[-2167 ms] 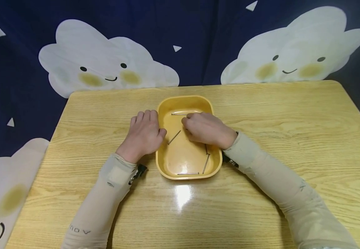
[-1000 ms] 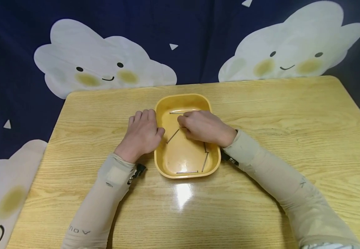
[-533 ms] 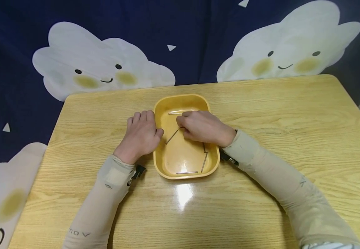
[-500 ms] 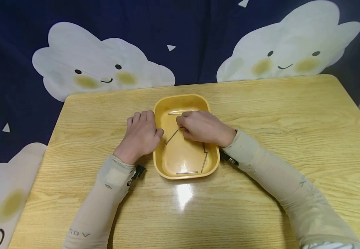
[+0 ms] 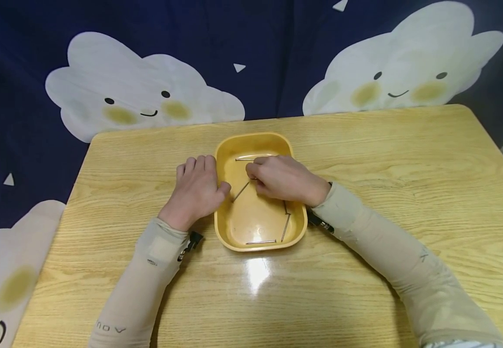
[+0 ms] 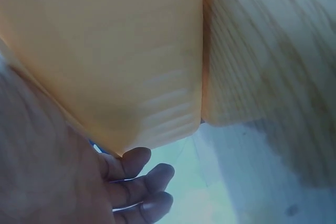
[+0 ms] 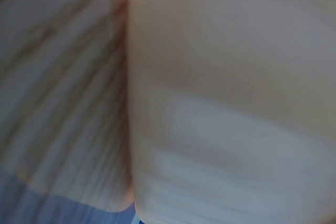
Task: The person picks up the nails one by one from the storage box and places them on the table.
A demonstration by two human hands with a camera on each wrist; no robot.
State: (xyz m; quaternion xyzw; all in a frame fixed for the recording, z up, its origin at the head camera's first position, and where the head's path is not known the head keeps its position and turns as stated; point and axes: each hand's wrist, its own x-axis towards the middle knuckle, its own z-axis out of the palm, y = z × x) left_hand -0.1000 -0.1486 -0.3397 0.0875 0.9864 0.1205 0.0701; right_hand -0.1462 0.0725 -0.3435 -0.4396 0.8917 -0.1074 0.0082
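A yellow plastic tray (image 5: 256, 246) with rounded corners stands on the wooden table, with several nails lying inside. My left hand (image 5: 197, 191) holds its left rim, thumb hooked over the edge; in the left wrist view, bent fingers (image 6: 160, 177) show outside the tray wall (image 6: 131, 51). Over the tray's right side, my right hand (image 5: 282, 179) has curled fingers pinching a nail (image 5: 254, 179), of which only a short bit shows. Close by lie a slanted nail (image 5: 240, 192) and a far nail (image 5: 244, 159), partly covered by that hand. Its fingers are out of sight in the right wrist view.
Along the tray's right side lie two nails, one of them a slanted nail (image 5: 285, 228), and a level nail (image 5: 261, 241) lies at the near end. Behind the table (image 5: 386, 159) hangs a dark blue cloth (image 5: 273, 58) with cloud faces.
The head view has shifted slightly. Over the last second my right hand stays almost in place, and a bit more of the nail shows by its fingers. My left thumb has lifted a little.
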